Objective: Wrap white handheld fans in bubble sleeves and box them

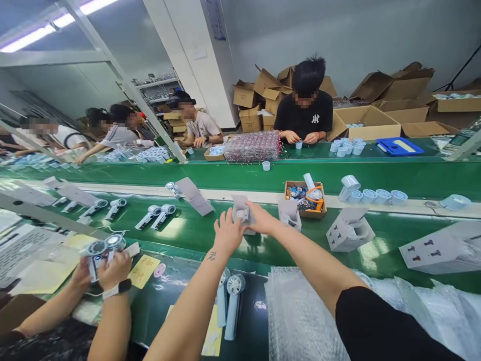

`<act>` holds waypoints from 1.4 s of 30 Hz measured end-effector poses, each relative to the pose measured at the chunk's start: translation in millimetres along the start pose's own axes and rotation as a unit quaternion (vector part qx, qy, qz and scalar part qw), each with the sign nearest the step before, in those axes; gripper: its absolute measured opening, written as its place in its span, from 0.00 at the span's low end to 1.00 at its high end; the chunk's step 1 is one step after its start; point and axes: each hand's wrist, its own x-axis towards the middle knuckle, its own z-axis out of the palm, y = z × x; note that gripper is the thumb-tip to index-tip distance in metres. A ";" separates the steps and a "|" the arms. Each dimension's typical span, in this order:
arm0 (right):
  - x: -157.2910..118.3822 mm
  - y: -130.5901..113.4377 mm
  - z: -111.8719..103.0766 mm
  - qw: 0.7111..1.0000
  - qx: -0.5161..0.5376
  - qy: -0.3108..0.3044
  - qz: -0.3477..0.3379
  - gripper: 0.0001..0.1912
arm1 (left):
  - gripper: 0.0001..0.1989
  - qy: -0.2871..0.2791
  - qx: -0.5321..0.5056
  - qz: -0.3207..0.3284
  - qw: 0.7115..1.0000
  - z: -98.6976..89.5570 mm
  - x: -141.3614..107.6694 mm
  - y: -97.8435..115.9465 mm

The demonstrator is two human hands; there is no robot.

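Observation:
A small white carton [240, 201] with its flap up stands over the green belt at arm's length. My left hand [228, 232] grips its left side, fingers bent. From the right, my right hand [262, 220] closes on the same carton, which holds something pale that I cannot make out. Close by on the right is another open white carton [288, 208]. Two light-blue handheld fans [233, 306] lie on the worktop beneath my arms. Clear bubble wrap bags [300, 316] are stacked under my right arm.
Left of me, a co-worker's hands [108, 268] hold handheld fans. More fans [163, 216] lie on the green belt [199, 235]. Printed white cartons [349, 230] stand to the right. A parts box [318, 214] sits behind. Across the line, a person [305, 113] handles a small blue part.

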 end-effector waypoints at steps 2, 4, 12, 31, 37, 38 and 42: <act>-39.3 -2.9 -40.9 0.999 -0.002 -0.032 0.001 0.22 | 0.18 0.032 -0.062 0.012 0.997 2.1 -29.3 7.5; -90.6 5.1 -89.8 0.997 -0.013 -0.067 0.026 0.12 | 0.17 0.021 -0.161 0.060 0.985 11.2 -71.4 21.8; -246.9 77.6 -126.6 0.892 -0.312 -0.123 0.303 0.27 | 0.33 -0.262 -0.279 0.252 0.889 80.3 -218.5 116.8; -163.0 -13.4 -36.7 0.965 0.152 0.081 0.196 0.21 | 0.34 0.183 -0.446 -0.024 0.876 9.0 -191.4 117.5; -51.3 -69.6 88.2 0.972 0.152 -0.078 0.160 0.24 | 0.24 0.321 -0.507 -0.271 0.753 -52.1 -161.7 -25.1; -25.5 -74.6 98.3 0.977 0.129 -0.080 0.150 0.22 | 0.25 0.329 -0.530 -0.311 0.717 -54.1 -162.4 -43.9; 90.3 -74.6 114.0 0.995 0.021 -0.025 0.089 0.27 | 0.30 0.352 -0.606 -0.399 0.591 -35.0 -173.6 -89.1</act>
